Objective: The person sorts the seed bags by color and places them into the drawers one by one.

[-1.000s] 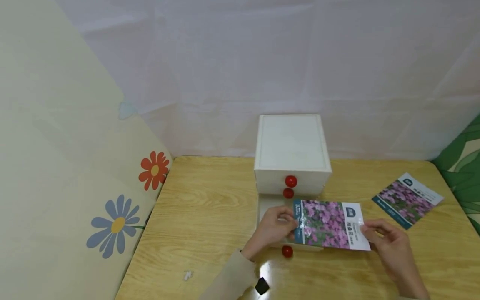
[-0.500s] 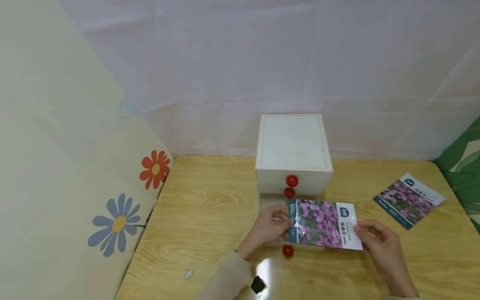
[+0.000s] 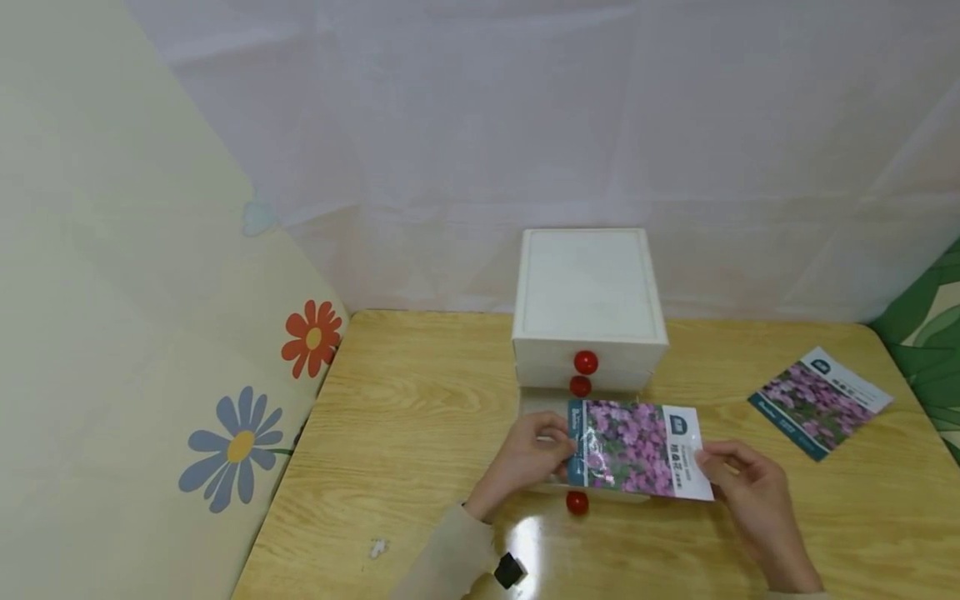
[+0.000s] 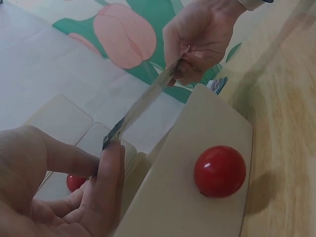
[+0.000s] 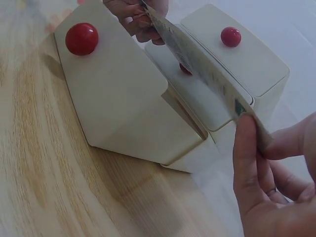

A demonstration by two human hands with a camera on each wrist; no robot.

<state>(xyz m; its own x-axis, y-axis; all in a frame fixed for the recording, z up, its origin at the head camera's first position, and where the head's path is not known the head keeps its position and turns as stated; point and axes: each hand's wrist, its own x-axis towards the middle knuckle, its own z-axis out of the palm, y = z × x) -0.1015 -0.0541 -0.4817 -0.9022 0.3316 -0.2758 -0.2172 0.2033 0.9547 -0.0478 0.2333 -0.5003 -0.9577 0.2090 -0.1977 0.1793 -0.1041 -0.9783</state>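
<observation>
A flower seed packet (image 3: 630, 447) with pink blossoms is held flat between my two hands, over the pulled-out bottom drawer (image 3: 534, 403) of a small white drawer cabinet (image 3: 588, 283). My left hand (image 3: 531, 452) pinches the packet's teal end between thumb and fingers. The white end is pinched by my right hand (image 3: 752, 492). Seen edge-on in the left wrist view, the packet (image 4: 148, 101) spans the gap above the drawer front with its red knob (image 4: 219, 171). The packet covers much of the drawer's inside.
On the table's right lies a second seed packet (image 3: 821, 402) with the same print. Two closed drawers with red knobs (image 3: 586, 362) sit above the open one. A small black object (image 3: 510, 571) shows by my left sleeve. A white cloth (image 3: 450, 150) hangs behind the table.
Both hands have shifted a little to the left, carrying the packet with them, so it lies more squarely over the open drawer. The drawers and the second packet stay put.
</observation>
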